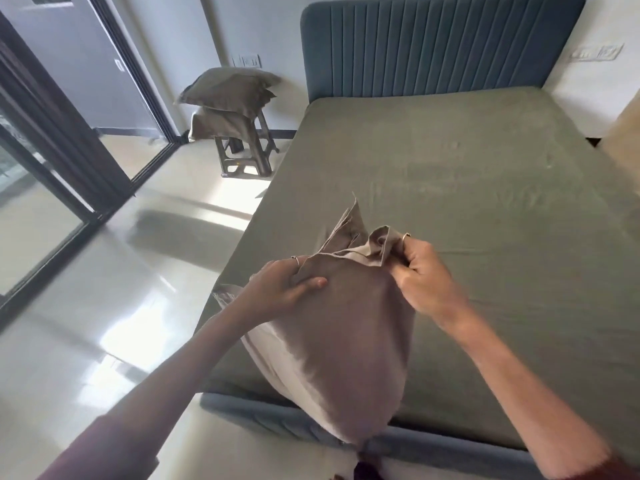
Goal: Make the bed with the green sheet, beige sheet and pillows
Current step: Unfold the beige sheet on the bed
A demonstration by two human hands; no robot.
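Note:
The green sheet (467,188) lies spread flat over the mattress up to the blue headboard (440,43). Over the bed's near left corner I hold a pillow (346,348) in a beige case, standing on end. My left hand (287,285) grips the case's open top edge on the left, and my right hand (419,271) pinches the bunched top edge on the right. On a stool by the wall sit two more beige pillows (228,88), with folded beige cloth (221,124) under them.
The plastic stool (244,154) stands on the glossy floor left of the bed. Dark-framed glass doors (62,140) line the left side. The blue bed frame (294,420) runs along the foot, close to my body. A wall is at the right of the bed.

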